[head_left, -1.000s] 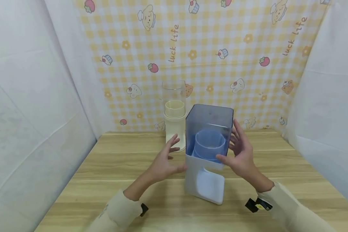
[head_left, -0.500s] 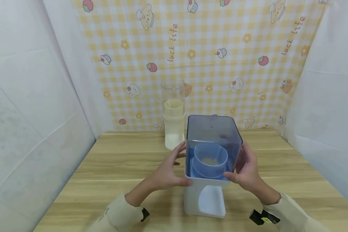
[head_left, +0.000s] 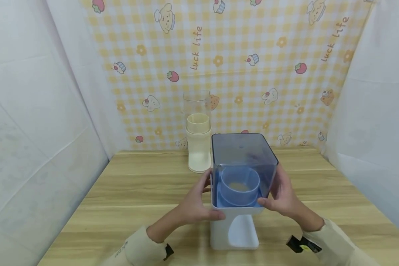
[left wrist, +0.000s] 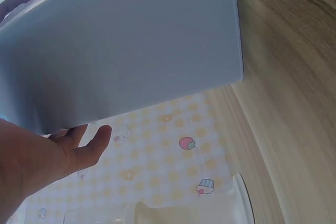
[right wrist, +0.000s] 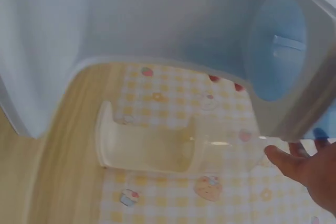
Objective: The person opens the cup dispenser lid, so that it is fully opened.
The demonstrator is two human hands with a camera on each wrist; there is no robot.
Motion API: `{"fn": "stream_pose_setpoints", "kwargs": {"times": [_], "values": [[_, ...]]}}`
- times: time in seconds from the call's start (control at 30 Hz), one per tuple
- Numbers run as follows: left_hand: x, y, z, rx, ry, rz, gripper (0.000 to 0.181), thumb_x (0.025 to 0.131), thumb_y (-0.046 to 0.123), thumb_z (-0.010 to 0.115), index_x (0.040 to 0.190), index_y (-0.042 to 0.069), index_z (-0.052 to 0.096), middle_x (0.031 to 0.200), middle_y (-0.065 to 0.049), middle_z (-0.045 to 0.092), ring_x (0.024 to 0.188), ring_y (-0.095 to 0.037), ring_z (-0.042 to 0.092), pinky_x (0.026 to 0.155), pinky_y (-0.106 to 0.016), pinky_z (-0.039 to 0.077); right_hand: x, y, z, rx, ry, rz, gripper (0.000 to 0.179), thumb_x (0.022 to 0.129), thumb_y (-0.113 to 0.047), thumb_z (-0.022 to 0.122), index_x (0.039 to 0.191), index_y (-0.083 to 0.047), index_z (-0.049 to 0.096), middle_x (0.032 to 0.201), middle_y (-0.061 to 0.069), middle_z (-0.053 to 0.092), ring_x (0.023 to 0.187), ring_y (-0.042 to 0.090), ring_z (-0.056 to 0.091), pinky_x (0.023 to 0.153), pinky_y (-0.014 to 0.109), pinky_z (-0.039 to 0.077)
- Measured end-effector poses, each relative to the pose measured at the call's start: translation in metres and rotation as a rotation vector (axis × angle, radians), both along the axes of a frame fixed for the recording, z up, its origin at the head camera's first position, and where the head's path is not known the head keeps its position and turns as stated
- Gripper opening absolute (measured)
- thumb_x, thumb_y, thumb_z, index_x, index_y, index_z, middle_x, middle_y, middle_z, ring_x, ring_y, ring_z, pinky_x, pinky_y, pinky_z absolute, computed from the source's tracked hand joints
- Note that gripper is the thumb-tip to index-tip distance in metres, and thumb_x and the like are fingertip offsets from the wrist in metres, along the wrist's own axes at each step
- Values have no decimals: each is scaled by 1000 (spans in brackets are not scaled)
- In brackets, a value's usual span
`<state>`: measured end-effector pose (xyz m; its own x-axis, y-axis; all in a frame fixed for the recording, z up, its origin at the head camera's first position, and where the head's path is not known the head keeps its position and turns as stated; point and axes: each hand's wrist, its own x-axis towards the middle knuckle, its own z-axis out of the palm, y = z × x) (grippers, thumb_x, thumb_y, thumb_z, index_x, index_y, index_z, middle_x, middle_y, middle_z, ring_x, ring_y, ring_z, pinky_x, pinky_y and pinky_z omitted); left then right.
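Observation:
A white dispenser-like stand [head_left: 221, 231] has a smoky see-through square top [head_left: 241, 149] with a round blue-looking collar [head_left: 241, 186] inside it. My left hand [head_left: 197, 207] grips its left side below the top, thumb across the front and fingers behind. On the other side, my right hand [head_left: 286, 197] holds the right edge, thumb at the front corner and most fingers hidden behind. The left wrist view is filled by the stand's plain side panel [left wrist: 136, 51], with the left hand [left wrist: 37, 163] under it. The right wrist view shows its cut-out front and round opening [right wrist: 278, 45].
Behind the stand, close to the back cloth [head_left: 166, 111], stands a cream cylinder holder [head_left: 198, 147] with a clear tube top. Wood-grain tabletop [head_left: 146, 192] spreads around both. White cloth walls [head_left: 36, 129] close in the sides.
The stand has turned to face me more squarely, its top coming nearer and lower in view. My left hand has moved from beside it to a grip on its left side.

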<state>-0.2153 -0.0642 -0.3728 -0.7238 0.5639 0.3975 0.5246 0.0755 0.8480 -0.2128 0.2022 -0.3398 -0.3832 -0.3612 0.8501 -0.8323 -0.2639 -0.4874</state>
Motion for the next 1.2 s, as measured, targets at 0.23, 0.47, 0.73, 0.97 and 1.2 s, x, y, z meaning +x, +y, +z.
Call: {"fn": "stream_pose_setpoints", "kwargs": {"times": [0.23, 0.47, 0.73, 0.97, 1.2], "values": [[3, 2, 1, -1, -17, 15, 111, 70, 60, 82, 156, 28, 20, 145, 3, 44, 131, -20, 45, 103, -46, 44, 0, 4, 30, 111, -48, -65, 118, 78, -32, 85, 158, -3, 4, 155, 19, 29, 132, 27, 38, 102, 29, 39], [6, 8, 0, 57, -33, 6, 107, 69, 53, 86, 151, 22, 25, 137, -1, 48, 127, -22, 45, 102, -50, 40, -5, 2, 45, 207, 5, -55, 120, 73, -29, 90, 155, -2, 6, 159, 23, 22, 136, 30, 36, 104, 33, 36], [7, 8, 2, 47, -29, 37, 97, 71, 48, 86, 145, 24, 29, 130, 3, 51, 121, -18, 49, 100, -49, 43, -8, 1, 47, 234, 22, -51, 121, 70, -23, 92, 153, -1, 6, 159, 25, 20, 137, 31, 36, 106, 34, 36], [5, 12, -1, 48, 21, 100, 87, 68, 29, 89, 139, 21, 38, 122, 3, 57, 114, -16, 55, 95, -44, 49, -8, -2, 46, 192, 34, -11, 116, 70, -16, 91, 151, 1, 10, 159, 28, 19, 140, 34, 32, 107, 36, 36], [4, 13, -5, 57, 68, 119, 87, 68, 30, 88, 139, 21, 39, 120, 3, 58, 111, -16, 57, 91, -39, 53, -8, -4, 46, 171, 59, -37, 113, 70, -20, 91, 149, 5, 13, 157, 27, 24, 133, 31, 39, 103, 35, 39]]}}
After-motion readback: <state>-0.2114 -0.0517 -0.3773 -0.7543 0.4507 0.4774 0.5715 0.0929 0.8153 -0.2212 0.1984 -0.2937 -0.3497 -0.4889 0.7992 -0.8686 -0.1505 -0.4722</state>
